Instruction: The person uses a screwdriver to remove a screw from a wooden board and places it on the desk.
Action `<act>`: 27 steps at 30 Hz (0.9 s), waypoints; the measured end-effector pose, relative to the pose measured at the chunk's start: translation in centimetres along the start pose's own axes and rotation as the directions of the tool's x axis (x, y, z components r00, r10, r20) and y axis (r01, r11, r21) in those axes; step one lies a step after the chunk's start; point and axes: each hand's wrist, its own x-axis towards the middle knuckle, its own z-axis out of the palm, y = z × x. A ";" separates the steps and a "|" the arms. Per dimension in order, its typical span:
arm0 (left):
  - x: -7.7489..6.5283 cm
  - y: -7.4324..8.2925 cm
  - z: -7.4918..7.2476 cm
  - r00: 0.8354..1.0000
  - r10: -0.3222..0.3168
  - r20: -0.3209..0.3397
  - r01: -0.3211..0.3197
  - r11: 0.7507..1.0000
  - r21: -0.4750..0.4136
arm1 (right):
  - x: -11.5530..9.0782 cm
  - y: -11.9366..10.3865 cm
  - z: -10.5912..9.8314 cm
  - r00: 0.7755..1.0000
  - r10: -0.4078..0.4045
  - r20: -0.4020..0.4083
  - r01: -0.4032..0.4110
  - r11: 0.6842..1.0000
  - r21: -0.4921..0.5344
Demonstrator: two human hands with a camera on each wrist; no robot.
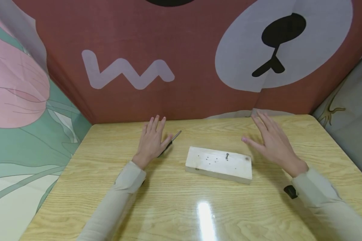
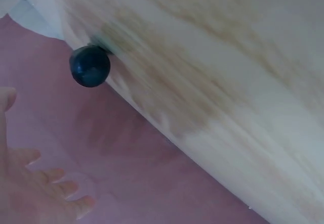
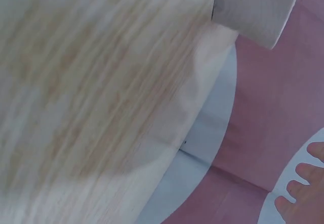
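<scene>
Left hand (image 1: 151, 142) spread, fingers straight, grasping nothing; black-handled screwdriver with slim metal shaft (image 1: 176, 135) lay just beside its thumb. Right hand (image 1: 273, 144) likewise spread and unladen. Pale rectangular wooden block (image 1: 218, 167), small grey metal screw (image 1: 227, 156) upright in it, lay between the hands on the yellowish wood-grain table (image 1: 169, 207).
</scene>
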 end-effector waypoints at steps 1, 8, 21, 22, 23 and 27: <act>0.0 0.1 0.0 1.000 0.001 -0.002 -0.001 1.000 -0.002 | -0.1 -0.1 0.0 1.000 0.002 0.002 -0.002 1.000 0.006; -0.4 0.4 0.0 1.000 0.008 0.008 -0.008 1.000 -0.021 | -0.9 -1.0 0.1 1.000 -0.029 -0.009 0.030 0.998 0.048; -1.1 0.2 0.2 0.999 0.017 0.029 -0.013 0.993 -0.118 | -2.4 -2.7 -0.1 0.999 -0.008 0.036 0.004 0.995 0.104; -1.1 0.2 0.2 0.999 0.015 0.033 -0.011 0.992 -0.124 | -2.4 -2.7 -0.1 0.999 -0.006 0.038 0.002 0.994 0.106; -1.1 0.2 0.3 0.999 0.014 0.037 -0.009 0.992 -0.126 | -2.6 -2.8 -0.1 0.999 -0.005 0.042 0.000 0.994 0.111; -1.2 0.2 0.3 0.999 0.021 0.030 -0.017 0.992 -0.128 | -2.9 -2.9 -0.2 0.998 0.003 0.060 -0.011 0.991 0.130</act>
